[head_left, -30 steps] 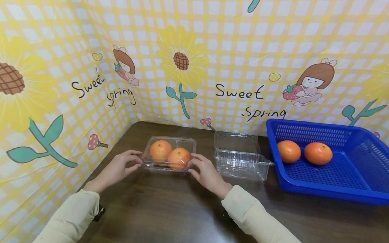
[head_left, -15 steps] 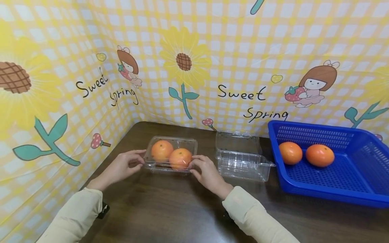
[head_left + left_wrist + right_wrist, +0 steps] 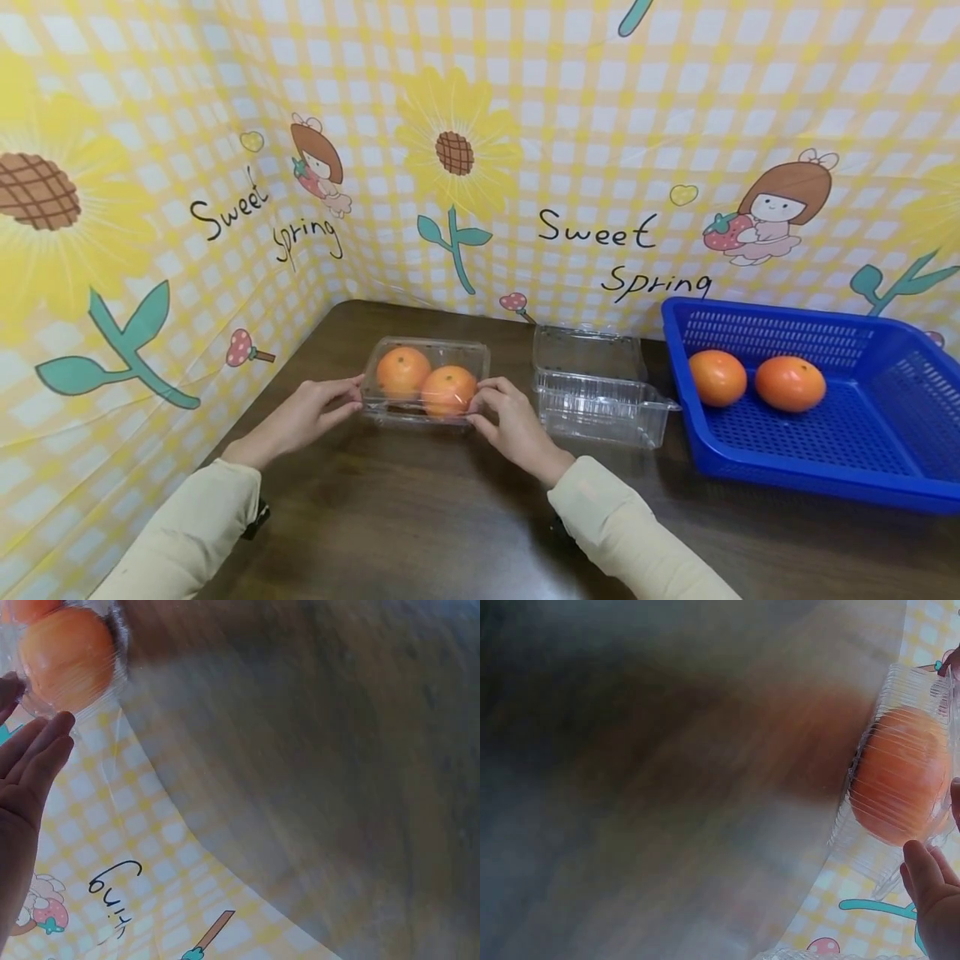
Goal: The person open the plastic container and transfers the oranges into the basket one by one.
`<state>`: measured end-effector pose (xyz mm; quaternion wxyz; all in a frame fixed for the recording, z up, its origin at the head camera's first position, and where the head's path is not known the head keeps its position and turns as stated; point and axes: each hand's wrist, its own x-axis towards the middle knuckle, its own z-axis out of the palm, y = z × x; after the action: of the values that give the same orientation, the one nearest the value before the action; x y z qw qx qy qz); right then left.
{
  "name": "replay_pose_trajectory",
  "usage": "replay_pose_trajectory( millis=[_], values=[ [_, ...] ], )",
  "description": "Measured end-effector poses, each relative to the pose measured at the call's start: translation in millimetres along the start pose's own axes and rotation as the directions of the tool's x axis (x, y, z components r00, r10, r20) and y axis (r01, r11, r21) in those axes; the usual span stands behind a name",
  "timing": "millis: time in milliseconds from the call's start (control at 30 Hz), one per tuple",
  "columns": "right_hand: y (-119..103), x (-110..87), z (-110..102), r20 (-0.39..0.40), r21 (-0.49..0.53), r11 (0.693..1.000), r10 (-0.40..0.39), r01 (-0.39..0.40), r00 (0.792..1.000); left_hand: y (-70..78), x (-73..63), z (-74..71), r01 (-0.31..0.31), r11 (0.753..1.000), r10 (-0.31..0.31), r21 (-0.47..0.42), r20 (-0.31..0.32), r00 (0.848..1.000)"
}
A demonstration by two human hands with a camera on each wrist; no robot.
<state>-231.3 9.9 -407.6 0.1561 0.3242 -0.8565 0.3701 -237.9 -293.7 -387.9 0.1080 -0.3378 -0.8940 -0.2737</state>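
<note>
Two orange round fruits, likely persimmons or tomatoes, lie in a clear plastic clamshell box (image 3: 390, 406) on the table, its lid down over them. One fruit (image 3: 403, 371) sits to the left and a second fruit (image 3: 448, 390) to the right, nearer the front. At the box's left front corner my left hand (image 3: 311, 412) holds the edge between fingers and thumb. My right hand (image 3: 513, 429) pinches the right front corner, thumb low and fingers bent above it. In the right wrist view, the fingertips lie against the box's ribbed side (image 3: 900, 772).
Another clear clamshell (image 3: 596, 408) stands with its lid up, right of the hands. Beyond it is a blue basket (image 3: 847, 479) holding two more fruits (image 3: 790, 384). A patterned cloth (image 3: 480, 167) hangs behind the brown table (image 3: 405, 517).
The filled box has shifted slightly right. My left fingers have come closer to the thumb at its corner, while my right hand keeps nearly the same place. The camera view has shifted a little.
</note>
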Motion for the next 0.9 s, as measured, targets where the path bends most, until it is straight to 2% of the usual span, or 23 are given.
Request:
replay_pose_trajectory(
  millis=[233,467,667,900],
  values=[
    [-0.4,0.7,-2.4,0.016,0.012,1.000,0.025,-0.025,1.000,-4.7,4.0,0.4,-0.032,0.999,0.032,0.017,0.000,0.999],
    [-0.3,1.5,-3.7,0.028,0.003,1.000,0.024,-0.024,0.999,-5.9,6.6,0.8,-0.123,0.988,0.123,0.092,0.011,0.992],
    [0.8,3.8,-3.6,0.040,0.016,1.000,-0.003,0.003,0.999,-6.9,3.0,2.8,-0.152,0.976,0.153,0.155,0.003,0.988],
    [3.0,5.8,-4.2,0.057,0.026,1.000,0.002,-0.003,0.998,-7.2,0.9,4.7,-0.168,0.971,0.175,0.168,-0.030,0.984]
  ],
)
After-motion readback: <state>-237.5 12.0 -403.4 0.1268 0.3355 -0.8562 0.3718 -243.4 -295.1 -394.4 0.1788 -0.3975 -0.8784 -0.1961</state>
